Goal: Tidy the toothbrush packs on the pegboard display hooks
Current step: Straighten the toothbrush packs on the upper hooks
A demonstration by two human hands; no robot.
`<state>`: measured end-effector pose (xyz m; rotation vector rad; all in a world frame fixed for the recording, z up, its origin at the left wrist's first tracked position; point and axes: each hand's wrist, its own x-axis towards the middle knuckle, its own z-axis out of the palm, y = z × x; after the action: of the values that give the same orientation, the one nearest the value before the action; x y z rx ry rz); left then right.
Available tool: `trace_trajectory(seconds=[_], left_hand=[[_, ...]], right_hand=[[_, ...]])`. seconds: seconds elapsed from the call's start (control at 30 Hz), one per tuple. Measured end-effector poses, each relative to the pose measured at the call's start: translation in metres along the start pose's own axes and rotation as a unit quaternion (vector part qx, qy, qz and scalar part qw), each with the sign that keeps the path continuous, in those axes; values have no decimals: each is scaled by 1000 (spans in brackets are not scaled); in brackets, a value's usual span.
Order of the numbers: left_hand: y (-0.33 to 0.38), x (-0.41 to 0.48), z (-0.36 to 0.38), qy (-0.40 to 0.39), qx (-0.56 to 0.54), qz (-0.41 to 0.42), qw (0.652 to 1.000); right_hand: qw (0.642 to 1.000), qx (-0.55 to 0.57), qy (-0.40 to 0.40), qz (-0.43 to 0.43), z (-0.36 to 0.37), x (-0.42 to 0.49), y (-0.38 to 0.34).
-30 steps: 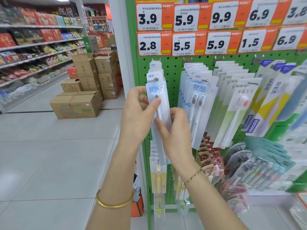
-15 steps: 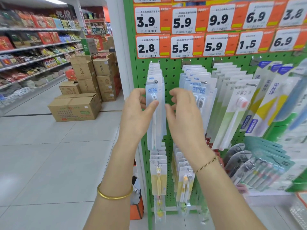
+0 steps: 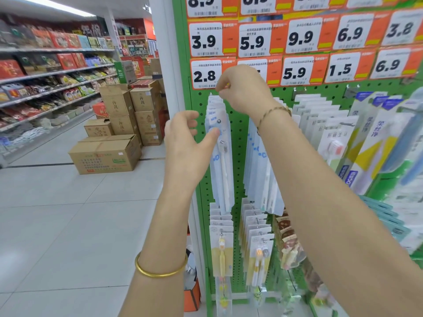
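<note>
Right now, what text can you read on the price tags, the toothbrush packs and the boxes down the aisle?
"8.9", "8.9": top-row orange-and-white paper price tags
"3.9", "5.9", "9.9", "6.9", "3.8": middle-row price tags
"2.8", "5.9", "1.5", "6.9": bottom-row price tags; one hidden behind the right hand
"NEW": pale blue toothbrush packs
"汾酒": brown cardboard boxes
Small print, other packs' lettering, far signs: too blurred.

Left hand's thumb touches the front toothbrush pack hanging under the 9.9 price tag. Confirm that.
Not quite. In the head view the left hand does touch the front toothbrush pack with its thumb, but that pack hangs under the 2.8 price tag, not the 9.9 one.
</note>
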<state>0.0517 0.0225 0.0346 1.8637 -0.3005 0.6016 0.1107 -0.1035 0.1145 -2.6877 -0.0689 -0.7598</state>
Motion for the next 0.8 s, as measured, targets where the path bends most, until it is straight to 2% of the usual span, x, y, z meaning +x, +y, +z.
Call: trace_trajectory(seconds=[0.13,0.33,0.53,0.8], left_hand=[[2,2,-1,0,-16,-6,1000],[1,3,-3,-2,-29,-8,1000],[1,2,-3,0,-40,-16,999],[4,-3,1,17,-37,-7,999]], right_hand=[[999,8,-45,25,14,22,1],[998,12,-29,50,26,36,5],[995,29,-58,71,23,40,8],[994,2,-53,92,6,23,7]])
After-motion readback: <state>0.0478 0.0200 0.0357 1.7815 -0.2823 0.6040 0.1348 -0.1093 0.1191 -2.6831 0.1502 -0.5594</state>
